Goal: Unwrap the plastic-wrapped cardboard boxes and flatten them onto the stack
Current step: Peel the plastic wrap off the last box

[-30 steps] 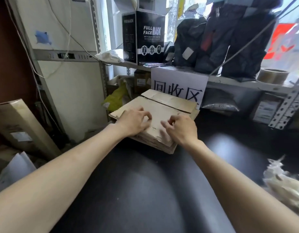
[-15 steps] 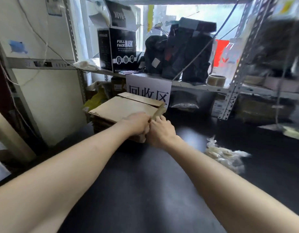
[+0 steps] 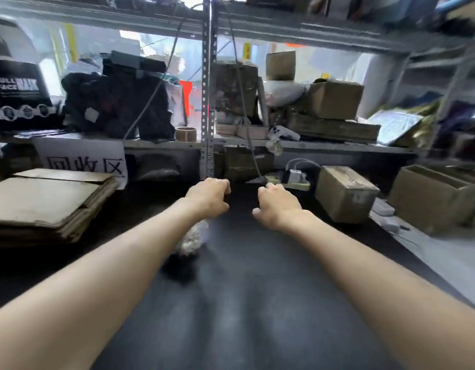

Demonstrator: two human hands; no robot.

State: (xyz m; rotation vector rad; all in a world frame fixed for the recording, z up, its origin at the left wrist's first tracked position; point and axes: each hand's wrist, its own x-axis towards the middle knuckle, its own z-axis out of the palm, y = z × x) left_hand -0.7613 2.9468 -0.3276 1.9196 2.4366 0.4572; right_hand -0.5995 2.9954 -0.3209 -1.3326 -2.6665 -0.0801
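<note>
A stack of flattened cardboard boxes (image 3: pixel 44 204) lies at the left on the black table (image 3: pixel 244 303). A plastic-wrapped cardboard box (image 3: pixel 344 193) stands at the right, with an open-topped cardboard box (image 3: pixel 434 196) beyond it. My left hand (image 3: pixel 208 196) and my right hand (image 3: pixel 277 206) hover side by side over the middle of the table, fingers loosely curled, holding nothing. Both are apart from the stack and from the boxes. A crumpled wad of plastic wrap (image 3: pixel 193 237) lies on the table just under my left forearm.
A metal shelf upright (image 3: pixel 208 102) rises behind my hands. The shelf holds dark bags (image 3: pixel 118 102), a tape roll (image 3: pixel 186 134), several cardboard boxes (image 3: pixel 335 100) and a black mask box (image 3: pixel 17 94). A white sign (image 3: pixel 84 161) hangs behind the stack. Small devices (image 3: pixel 295 176) sit under the shelf.
Both hands left the flattened stack and swung right to the middle of the table. The view turned right, bringing the boxes at the right into sight.
</note>
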